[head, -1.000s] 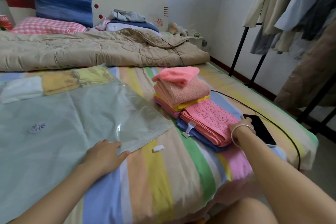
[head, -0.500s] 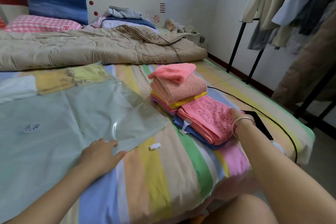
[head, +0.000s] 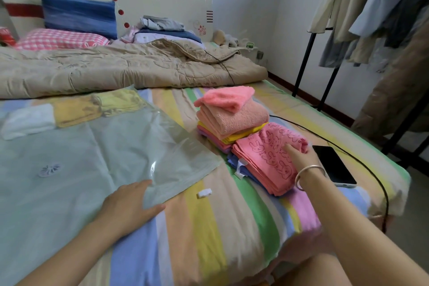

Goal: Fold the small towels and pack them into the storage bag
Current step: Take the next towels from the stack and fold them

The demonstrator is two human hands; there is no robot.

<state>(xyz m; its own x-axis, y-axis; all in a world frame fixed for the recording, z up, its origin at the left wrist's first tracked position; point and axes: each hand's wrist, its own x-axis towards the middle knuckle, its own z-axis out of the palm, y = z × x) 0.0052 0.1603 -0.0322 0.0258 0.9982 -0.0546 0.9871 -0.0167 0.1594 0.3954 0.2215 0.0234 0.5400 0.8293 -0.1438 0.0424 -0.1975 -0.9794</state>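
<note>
A large clear storage bag [head: 97,151] lies flat on the striped bed, with folded yellow, orange and white towels [head: 76,109] showing through its far end. My left hand [head: 130,206] rests flat on the bag's near edge, fingers apart. To the right stands a stack of folded towels [head: 232,118] topped by a coral one. In front of it lies a pink bunny-print towel [head: 267,158] on a blue one. My right hand [head: 301,158], with a bangle on the wrist, grips the pink towel's right edge and lifts it slightly.
A black phone [head: 334,165] with a cable lies right of the towels near the bed edge. A small white clip [head: 204,193] sits on the sheet. A beige quilt [head: 116,69] and pillows fill the bed's far end. A clothes rack [head: 371,18] stands at right.
My right hand has moved left from beside the phone onto the pink bunny towel and taken hold of its right edge, which now curls up. The left hand has stayed on the bag.
</note>
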